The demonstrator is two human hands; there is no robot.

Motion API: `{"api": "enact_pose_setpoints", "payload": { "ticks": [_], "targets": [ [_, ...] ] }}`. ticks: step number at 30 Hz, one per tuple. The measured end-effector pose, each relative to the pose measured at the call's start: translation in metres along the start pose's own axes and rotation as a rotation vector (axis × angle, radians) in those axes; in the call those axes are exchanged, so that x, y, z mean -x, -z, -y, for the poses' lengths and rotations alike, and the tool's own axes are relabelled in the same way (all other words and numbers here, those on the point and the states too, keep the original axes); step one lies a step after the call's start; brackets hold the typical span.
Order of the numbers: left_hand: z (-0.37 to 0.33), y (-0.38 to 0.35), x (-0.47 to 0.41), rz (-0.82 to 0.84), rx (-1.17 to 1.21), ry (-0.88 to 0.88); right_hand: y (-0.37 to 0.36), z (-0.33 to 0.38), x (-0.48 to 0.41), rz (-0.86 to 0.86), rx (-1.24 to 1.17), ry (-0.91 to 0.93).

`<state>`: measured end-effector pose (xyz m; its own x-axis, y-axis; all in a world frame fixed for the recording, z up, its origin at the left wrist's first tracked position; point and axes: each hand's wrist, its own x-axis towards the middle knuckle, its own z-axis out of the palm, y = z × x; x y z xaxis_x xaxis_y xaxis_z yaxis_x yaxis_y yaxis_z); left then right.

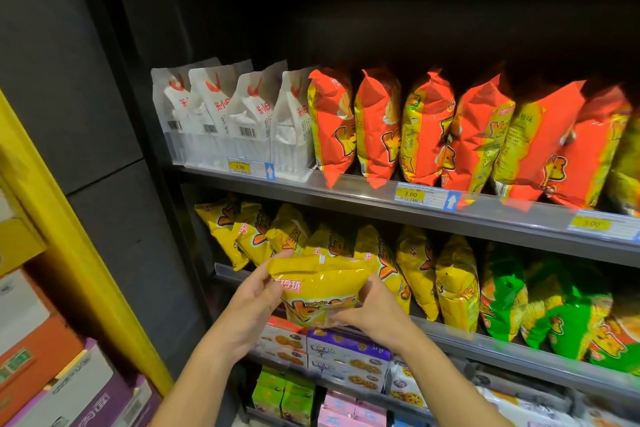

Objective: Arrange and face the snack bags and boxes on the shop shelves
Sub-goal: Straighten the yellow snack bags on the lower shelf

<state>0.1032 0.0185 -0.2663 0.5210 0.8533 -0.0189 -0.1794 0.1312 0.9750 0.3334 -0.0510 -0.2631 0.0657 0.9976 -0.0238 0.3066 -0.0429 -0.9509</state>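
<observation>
Head view is showing you holding one yellow snack bag [320, 291] in both hands, out in front of the middle shelf [460, 340] and not on it yet. Your left hand [254, 302] is curling round the bag's left edge with the thumb up by the top seal. Your right hand [372, 308] is pinching the right side lower down. So both sets of fingers are gripping the bag, neither one is loose.

Stuff I'm guessing could bite you from here:

- The row of yellow bags [415, 270] behind it is leaning all over the place and packed close. If you're shoving this one in without opening a slot first, you're probably tipping a neighbour over the shelf lip onto the cookie boxes [346, 357] below.
- The foil is looking puffy and slick. Squeezing hard is risking crushed chips or a popped seal, and holding it too lightly is risking it sliding out of your hands.
- The label is facing you upright right now. Twisting the bag on the way in is likely leaving it side-on like the orange bags [426, 128] up top, which kills the facing.
- The green bags [512, 298] are sitting right beside the yellow ones, so drifting right is mixing flavours.
</observation>
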Motion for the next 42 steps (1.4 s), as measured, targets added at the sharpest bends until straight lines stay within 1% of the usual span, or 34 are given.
{"api": "enact_pose_setpoints", "payload": {
  "ticks": [5,8,11,14,19,23,25,27,28,30,34,36,39,42],
  "targets": [
    [0.007,0.008,0.002,0.032,-0.033,-0.008,-0.003,-0.003,-0.002,0.022,-0.03,0.015],
    [0.005,0.008,0.003,0.038,-0.044,-0.005,-0.004,-0.004,-0.005,0.057,-0.164,-0.04],
    [0.003,0.009,0.002,0.0,0.002,0.074,-0.007,-0.003,-0.009,0.062,-0.317,-0.094],
    [0.001,0.008,0.001,0.003,-0.004,0.147,-0.013,0.002,-0.012,0.079,-0.446,-0.192],
    [-0.006,-0.004,-0.001,-0.084,0.053,0.212,-0.017,0.009,-0.014,0.102,-0.579,-0.315],
    [-0.007,-0.006,0.001,-0.108,0.055,0.224,-0.017,0.01,-0.013,0.1,-0.606,-0.314],
    [-0.007,-0.006,0.002,-0.153,-0.011,0.208,-0.018,0.007,-0.015,0.076,-0.622,-0.29],
    [-0.007,-0.005,0.003,-0.229,-0.156,0.138,-0.019,0.006,-0.017,-0.002,-0.572,-0.234],
    [-0.008,-0.004,0.004,-0.262,-0.222,0.1,-0.02,0.006,-0.017,-0.029,-0.505,-0.205],
    [-0.009,-0.005,0.006,-0.26,-0.274,0.059,-0.025,0.01,-0.016,-0.073,-0.368,-0.138],
    [-0.007,-0.009,0.01,-0.167,-0.291,0.09,-0.033,0.009,-0.016,-0.066,-0.267,-0.078],
    [-0.005,-0.01,0.011,-0.147,-0.236,0.124,-0.036,0.011,-0.016,-0.066,-0.26,-0.045],
    [-0.002,-0.01,0.012,-0.11,-0.174,0.147,-0.036,0.01,-0.013,-0.015,-0.224,-0.021],
    [0.004,-0.008,0.014,-0.146,-0.176,0.165,-0.038,0.007,-0.01,0.032,-0.173,-0.007]
  ]
}}
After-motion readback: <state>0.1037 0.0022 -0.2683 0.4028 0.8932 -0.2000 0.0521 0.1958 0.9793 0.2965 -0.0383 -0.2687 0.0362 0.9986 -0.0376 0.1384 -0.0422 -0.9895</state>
